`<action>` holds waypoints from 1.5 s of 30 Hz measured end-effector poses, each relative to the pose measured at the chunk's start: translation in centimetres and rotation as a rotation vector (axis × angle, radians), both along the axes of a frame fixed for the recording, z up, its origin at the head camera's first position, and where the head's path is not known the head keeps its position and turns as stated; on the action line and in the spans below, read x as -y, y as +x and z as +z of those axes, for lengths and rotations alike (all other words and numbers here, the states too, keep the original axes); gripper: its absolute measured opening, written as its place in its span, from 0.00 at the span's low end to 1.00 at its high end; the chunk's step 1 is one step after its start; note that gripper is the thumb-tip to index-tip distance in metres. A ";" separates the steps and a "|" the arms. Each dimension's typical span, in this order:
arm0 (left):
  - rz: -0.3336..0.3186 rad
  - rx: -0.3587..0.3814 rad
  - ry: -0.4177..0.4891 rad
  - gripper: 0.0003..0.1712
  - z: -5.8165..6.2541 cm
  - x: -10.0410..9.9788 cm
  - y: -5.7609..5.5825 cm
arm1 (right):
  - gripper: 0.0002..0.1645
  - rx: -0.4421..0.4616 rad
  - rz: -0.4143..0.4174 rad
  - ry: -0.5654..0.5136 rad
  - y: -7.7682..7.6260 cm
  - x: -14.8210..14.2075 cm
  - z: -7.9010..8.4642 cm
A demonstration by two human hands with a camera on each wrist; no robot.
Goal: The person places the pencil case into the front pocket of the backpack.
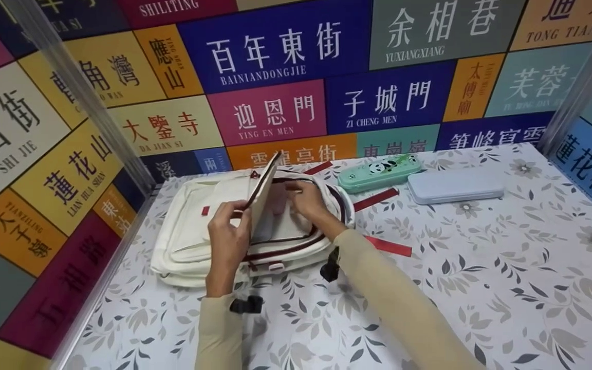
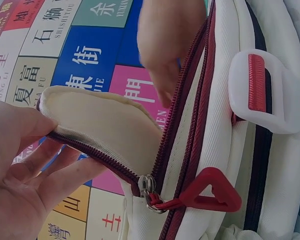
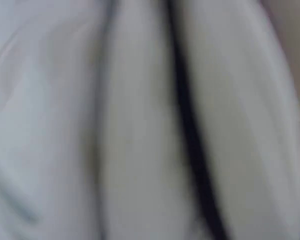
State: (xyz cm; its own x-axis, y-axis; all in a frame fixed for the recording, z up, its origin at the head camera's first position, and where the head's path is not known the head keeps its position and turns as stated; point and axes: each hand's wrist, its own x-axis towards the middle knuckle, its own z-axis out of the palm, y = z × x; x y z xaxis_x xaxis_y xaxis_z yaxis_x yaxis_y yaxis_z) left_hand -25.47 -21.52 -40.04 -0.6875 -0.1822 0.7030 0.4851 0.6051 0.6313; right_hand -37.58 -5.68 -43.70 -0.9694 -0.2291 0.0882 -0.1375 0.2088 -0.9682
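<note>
A cream backpack [image 1: 188,241] with dark red zips lies on the table. My left hand [image 1: 229,234] pinches the zipped edge of its front pocket flap [image 2: 100,112] between thumb and fingers and holds it raised. My right hand [image 1: 309,203] reaches in at the pocket's opening, its fingers pointing left and down. Whether those fingers hold anything is hidden. Something pale pink [image 1: 278,199] shows dimly beside them. A red triangular zip pull [image 2: 212,192] hangs at the end of the zip. The right wrist view is blurred and filled by the backpack's side [image 3: 140,130].
Behind the backpack to the right lies a green panda pencil case [image 1: 381,173], with a pale blue case [image 1: 455,186] beside it. Red straps [image 1: 388,246] stick out from the bag. A leaf-patterned cloth [image 1: 481,288] covers the table; printed panels [image 1: 270,115] stand behind.
</note>
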 end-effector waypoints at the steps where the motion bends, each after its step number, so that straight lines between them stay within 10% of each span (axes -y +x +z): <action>1: -0.001 0.000 0.000 0.06 0.1 0.0 -0.1 | 0.21 0.105 0.002 -0.127 -0.2 -0.2 0.3; 6: 0.004 -0.002 -0.003 0.06 0.3 -0.1 -0.2 | 0.29 0.496 0.089 -0.566 -1.2 -1.5 0.5; 13: -0.001 0.009 0.017 0.06 -0.1 -0.2 -0.4 | 0.41 0.668 0.263 -0.712 -1.9 -2.8 -0.6; 28: -0.129 0.167 0.143 0.06 -0.3 -0.3 -0.4 | 0.51 0.704 0.331 -0.666 -1.9 -1.7 -1.0; 36: -0.156 0.174 0.115 0.08 2.4 -1.2 1.7 | 0.56 0.739 0.296 -0.713 -1.5 -0.4 -1.0; 45: -0.171 0.198 0.120 0.08 2.5 -0.7 1.9 | 0.56 0.754 0.303 -0.728 -1.3 0.6 -0.9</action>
State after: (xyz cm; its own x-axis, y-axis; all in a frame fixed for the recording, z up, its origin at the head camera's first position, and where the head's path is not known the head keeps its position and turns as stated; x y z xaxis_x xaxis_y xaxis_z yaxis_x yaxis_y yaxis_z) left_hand -23.57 -20.82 -37.56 -0.8369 -0.1259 0.5326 0.4339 0.4406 0.7859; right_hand -38.85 -6.25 -44.65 -0.7432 -0.6011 -0.2939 0.5941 -0.3907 -0.7032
